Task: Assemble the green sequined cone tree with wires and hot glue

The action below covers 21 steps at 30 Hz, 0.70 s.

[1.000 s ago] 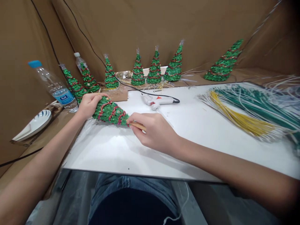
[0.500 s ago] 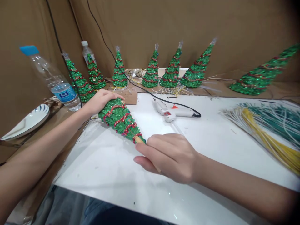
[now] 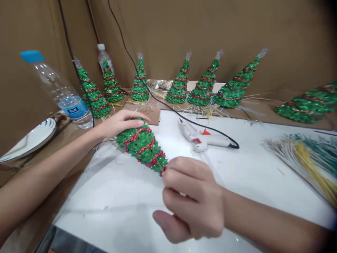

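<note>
A small green tinsel Christmas tree [image 3: 143,146] with red bead garlands lies tilted over the white board, its narrow end toward me. My left hand [image 3: 122,123] is wrapped over its wide base. At the narrow end, my right hand [image 3: 193,193] is curled closed, fingers against the tip and hiding it. A bit of a light wooden handle [image 3: 195,233] shows under the right palm; the rest of this wooden-handled tool is covered by the fingers.
A white hot glue gun [image 3: 200,137] lies beyond my right hand. Several finished trees [image 3: 179,82] stand along the back. A water bottle [image 3: 75,107] and a plate [image 3: 39,135] are at left; bundled white, yellow and green strands [image 3: 302,151] lie at right.
My right hand has turned and closed further, moving slightly nearer to me; the wooden handle seen at the tree's tip is now mostly hidden. My left hand keeps hold of the base.
</note>
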Each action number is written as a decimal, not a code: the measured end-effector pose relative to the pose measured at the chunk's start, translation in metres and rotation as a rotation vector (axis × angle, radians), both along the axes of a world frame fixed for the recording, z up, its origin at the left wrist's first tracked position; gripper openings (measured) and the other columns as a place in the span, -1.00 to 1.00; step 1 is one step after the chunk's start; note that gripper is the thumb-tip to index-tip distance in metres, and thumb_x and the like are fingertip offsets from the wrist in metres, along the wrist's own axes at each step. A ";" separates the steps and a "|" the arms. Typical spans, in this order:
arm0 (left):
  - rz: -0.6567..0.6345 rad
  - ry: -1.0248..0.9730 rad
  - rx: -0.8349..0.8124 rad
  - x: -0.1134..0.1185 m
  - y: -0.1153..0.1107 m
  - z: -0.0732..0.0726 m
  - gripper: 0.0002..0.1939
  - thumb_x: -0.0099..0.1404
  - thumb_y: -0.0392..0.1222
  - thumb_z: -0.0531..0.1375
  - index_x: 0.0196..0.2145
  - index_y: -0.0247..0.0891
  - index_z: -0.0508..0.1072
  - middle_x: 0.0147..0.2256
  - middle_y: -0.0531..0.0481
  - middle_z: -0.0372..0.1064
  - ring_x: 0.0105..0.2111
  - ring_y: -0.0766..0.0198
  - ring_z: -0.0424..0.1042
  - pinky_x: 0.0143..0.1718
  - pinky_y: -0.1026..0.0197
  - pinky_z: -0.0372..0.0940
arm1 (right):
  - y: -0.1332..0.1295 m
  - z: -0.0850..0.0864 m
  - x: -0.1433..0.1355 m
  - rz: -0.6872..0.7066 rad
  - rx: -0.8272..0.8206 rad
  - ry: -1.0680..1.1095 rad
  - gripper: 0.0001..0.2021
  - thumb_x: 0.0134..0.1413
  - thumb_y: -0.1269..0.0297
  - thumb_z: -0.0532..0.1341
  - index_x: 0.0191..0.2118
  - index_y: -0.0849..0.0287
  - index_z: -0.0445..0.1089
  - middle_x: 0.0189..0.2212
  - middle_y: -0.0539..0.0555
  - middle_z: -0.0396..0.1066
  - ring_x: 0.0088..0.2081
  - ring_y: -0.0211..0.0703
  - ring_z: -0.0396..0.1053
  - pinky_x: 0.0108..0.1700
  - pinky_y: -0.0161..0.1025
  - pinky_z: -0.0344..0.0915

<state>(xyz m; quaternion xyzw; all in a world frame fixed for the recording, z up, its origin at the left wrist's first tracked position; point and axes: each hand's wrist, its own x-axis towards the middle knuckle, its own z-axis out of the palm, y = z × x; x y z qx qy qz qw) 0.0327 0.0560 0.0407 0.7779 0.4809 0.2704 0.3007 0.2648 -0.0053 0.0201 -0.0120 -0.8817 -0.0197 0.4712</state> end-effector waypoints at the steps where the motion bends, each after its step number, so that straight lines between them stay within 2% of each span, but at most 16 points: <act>1: -0.007 0.001 -0.003 0.000 0.000 0.000 -0.59 0.25 0.03 0.10 -0.08 -0.23 0.52 -0.09 -0.04 0.50 -0.09 0.07 0.44 -0.02 0.08 0.30 | 0.001 -0.001 -0.003 0.078 -0.024 0.009 -0.54 0.21 0.26 0.05 -0.72 0.15 0.13 -0.68 -0.02 0.07 -0.55 -0.24 0.06 -0.51 -0.25 0.07; 4: -0.012 0.015 -0.009 0.001 -0.001 0.001 -0.61 0.28 0.02 0.07 -0.12 -0.26 0.51 -0.10 -0.04 0.50 -0.12 0.11 0.44 -0.03 0.13 0.28 | 0.002 -0.007 -0.010 0.254 -0.101 -0.084 -0.51 0.23 0.27 0.07 -0.74 0.16 0.07 -0.70 -0.06 0.02 -0.58 -0.28 -0.02 -0.52 -0.27 0.03; 6: -0.026 0.033 -0.003 0.002 -0.001 0.001 -0.63 0.30 0.00 0.04 -0.14 -0.26 0.51 -0.12 -0.02 0.51 -0.14 0.14 0.44 -0.03 0.16 0.27 | 0.004 -0.013 -0.012 0.292 -0.152 -0.221 -0.47 0.16 0.25 0.17 -0.76 0.15 -0.04 -0.73 -0.10 -0.06 -0.60 -0.30 -0.10 -0.54 -0.28 -0.01; 9: -0.040 0.053 0.008 0.002 0.000 0.001 -0.65 0.31 -0.02 0.03 -0.15 -0.24 0.50 -0.15 0.00 0.51 -0.15 0.16 0.44 -0.03 0.18 0.25 | 0.007 -0.020 -0.013 0.350 -0.229 -0.434 -0.38 0.02 0.26 0.28 -0.74 0.17 -0.22 -0.75 -0.14 -0.10 -0.62 -0.35 -0.10 -0.54 -0.31 -0.02; 13: -0.037 0.061 -0.014 0.002 0.000 0.002 -0.65 0.33 -0.02 0.00 -0.14 -0.21 0.50 -0.17 0.03 0.51 -0.18 0.18 0.44 -0.07 0.20 0.24 | 0.011 -0.020 -0.012 0.421 -0.377 -0.425 -0.40 0.02 0.33 0.24 -0.71 0.16 -0.28 -0.76 -0.14 -0.03 -0.61 -0.37 -0.01 -0.56 -0.30 -0.03; 17: -0.032 0.070 -0.037 0.002 0.000 0.002 -0.63 0.32 0.00 -0.01 -0.13 -0.20 0.49 -0.16 0.02 0.51 -0.17 0.15 0.43 -0.10 0.19 0.25 | 0.012 -0.007 -0.005 0.371 -0.432 -0.370 -0.49 0.08 0.40 0.14 -0.71 0.14 -0.21 -0.74 -0.13 0.06 -0.56 -0.38 0.11 -0.43 -0.35 0.13; 21: -0.037 0.055 -0.038 0.001 0.000 0.002 -0.61 0.33 0.03 -0.01 -0.14 -0.23 0.49 -0.17 0.00 0.51 -0.20 0.16 0.44 -0.11 0.19 0.25 | 0.016 0.021 0.005 0.266 -0.506 -0.369 -0.61 0.10 0.47 0.08 -0.67 0.13 -0.04 -0.67 -0.09 0.17 -0.48 -0.37 0.26 -0.31 -0.42 0.24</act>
